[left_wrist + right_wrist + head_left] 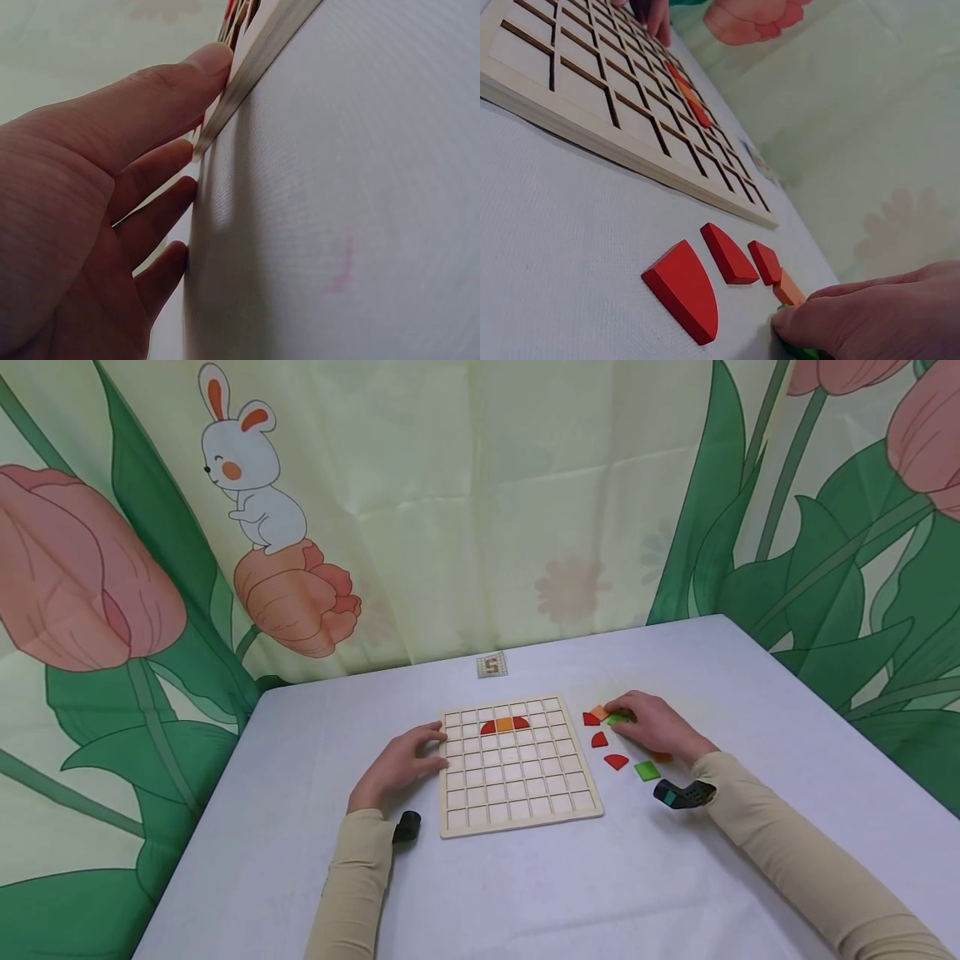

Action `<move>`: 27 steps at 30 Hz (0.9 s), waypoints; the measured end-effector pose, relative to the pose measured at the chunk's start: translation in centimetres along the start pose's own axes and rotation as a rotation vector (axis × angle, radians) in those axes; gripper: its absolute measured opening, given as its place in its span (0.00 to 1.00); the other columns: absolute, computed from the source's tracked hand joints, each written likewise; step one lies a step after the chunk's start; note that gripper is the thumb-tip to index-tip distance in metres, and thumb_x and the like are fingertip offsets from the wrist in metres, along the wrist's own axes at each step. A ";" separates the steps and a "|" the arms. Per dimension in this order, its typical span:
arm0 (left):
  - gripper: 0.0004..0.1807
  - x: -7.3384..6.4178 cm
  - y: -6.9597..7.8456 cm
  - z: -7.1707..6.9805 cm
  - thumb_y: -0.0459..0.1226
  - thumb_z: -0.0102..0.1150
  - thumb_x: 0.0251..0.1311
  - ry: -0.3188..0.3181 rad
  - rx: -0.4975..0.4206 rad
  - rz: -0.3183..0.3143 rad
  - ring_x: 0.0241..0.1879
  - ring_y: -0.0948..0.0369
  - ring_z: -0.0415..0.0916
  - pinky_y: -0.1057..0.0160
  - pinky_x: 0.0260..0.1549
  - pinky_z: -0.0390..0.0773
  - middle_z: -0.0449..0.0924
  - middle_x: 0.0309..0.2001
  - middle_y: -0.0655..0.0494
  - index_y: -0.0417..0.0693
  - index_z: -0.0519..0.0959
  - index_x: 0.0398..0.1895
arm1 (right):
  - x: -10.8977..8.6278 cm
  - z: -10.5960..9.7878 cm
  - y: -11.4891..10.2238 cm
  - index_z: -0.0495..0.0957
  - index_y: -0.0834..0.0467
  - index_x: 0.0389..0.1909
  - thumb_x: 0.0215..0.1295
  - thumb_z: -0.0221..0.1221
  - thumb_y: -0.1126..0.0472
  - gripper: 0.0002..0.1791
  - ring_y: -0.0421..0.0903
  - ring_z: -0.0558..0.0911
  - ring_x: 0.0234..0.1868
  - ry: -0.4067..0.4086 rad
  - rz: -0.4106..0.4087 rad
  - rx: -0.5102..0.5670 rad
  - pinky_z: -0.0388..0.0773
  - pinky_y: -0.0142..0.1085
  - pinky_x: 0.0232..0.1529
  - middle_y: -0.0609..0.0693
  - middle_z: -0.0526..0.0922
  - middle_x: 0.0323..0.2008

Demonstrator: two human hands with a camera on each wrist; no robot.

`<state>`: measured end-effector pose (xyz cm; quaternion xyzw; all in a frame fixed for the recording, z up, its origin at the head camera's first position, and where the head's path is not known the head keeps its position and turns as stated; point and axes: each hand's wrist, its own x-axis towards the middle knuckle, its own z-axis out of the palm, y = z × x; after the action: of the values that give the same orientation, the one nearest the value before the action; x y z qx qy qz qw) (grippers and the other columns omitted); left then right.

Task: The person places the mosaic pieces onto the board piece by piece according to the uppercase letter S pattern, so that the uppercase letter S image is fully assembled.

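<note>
A square wooden grid board (517, 824) lies on the table, with two red quarter-round blocks (488, 727) and an orange square block (504, 724) between them in one of its upper rows. My left hand (401, 762) touches the board's left edge with thumb and fingers spread; in the left wrist view the thumb (211, 58) rests against the rim. To the right of the board, my right hand (656, 720) pinches a green block (617, 719) among the loose pieces. Its fingers partly hide that block. Close by lies a loose orange block (597, 712).
Several red quarter-round blocks (617, 762) and a green square block (647, 771) lie between the board and my right forearm. A small patterned card (492, 664) lies near the table's back edge. Behind hangs a printed curtain (480, 527).
</note>
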<state>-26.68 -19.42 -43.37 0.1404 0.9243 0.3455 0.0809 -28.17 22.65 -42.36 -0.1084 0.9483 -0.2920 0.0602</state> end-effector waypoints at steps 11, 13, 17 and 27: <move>0.25 -0.2 0.0 -0.1 0.40 0.71 0.56 0.002 -0.009 0.016 0.73 0.51 0.55 0.50 0.71 0.56 0.64 0.71 0.52 0.46 0.78 0.57 | 0.1 -0.3 -0.6 0.76 0.67 0.57 0.65 0.62 0.63 0.21 0.58 0.75 0.52 -0.008 -0.009 -0.117 0.75 0.54 0.57 0.62 0.76 0.51; 0.25 -0.2 0.0 -0.1 0.40 0.71 0.56 0.003 -0.013 0.015 0.73 0.51 0.55 0.50 0.71 0.55 0.64 0.71 0.52 0.46 0.78 0.57 | 0.0 -0.4 -0.7 0.76 0.68 0.56 0.65 0.62 0.64 0.21 0.58 0.75 0.51 -0.006 -0.016 -0.132 0.76 0.54 0.56 0.63 0.76 0.50; 0.25 -0.3 0.0 -0.1 0.40 0.71 0.56 0.004 -0.019 0.011 0.73 0.51 0.55 0.50 0.71 0.55 0.64 0.71 0.52 0.46 0.78 0.57 | -0.2 -0.5 -0.7 0.75 0.70 0.57 0.65 0.62 0.63 0.22 0.58 0.75 0.50 0.006 -0.006 -0.144 0.77 0.53 0.55 0.64 0.76 0.49; 0.25 -0.2 0.0 -0.1 0.41 0.71 0.56 0.004 -0.013 0.008 0.73 0.51 0.55 0.51 0.71 0.56 0.65 0.71 0.53 0.46 0.78 0.57 | -0.4 -0.6 -0.5 0.74 0.70 0.57 0.66 0.61 0.65 0.20 0.58 0.74 0.49 0.041 -0.003 -0.122 0.77 0.52 0.54 0.63 0.75 0.48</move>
<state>-26.47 -19.54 -43.25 0.1429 0.9217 0.3521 0.0786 -27.76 22.70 -41.62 -0.1071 0.9652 -0.2361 0.0338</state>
